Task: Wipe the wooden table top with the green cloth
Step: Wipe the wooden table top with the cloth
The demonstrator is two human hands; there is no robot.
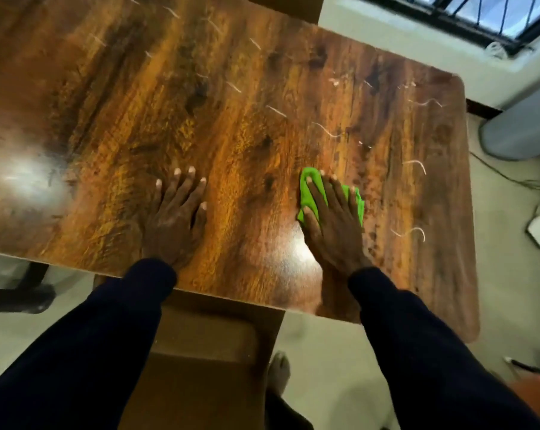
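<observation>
Sleeved arms [91, 352] reach out, grips spread flat: left hand [175, 218] on table top [231, 103], right hand [333, 225] pressing green cloth [306, 195], pointing away.

text: none legible | labels, numbers, signs: none | pale marks [324, 130] on brown wooden bench [231, 141]: squiggles, no letters

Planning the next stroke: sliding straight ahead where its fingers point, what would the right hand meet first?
Probably the wavy white streak on the brown wooden table top, just beyond the green cloth under the right hand.
</observation>
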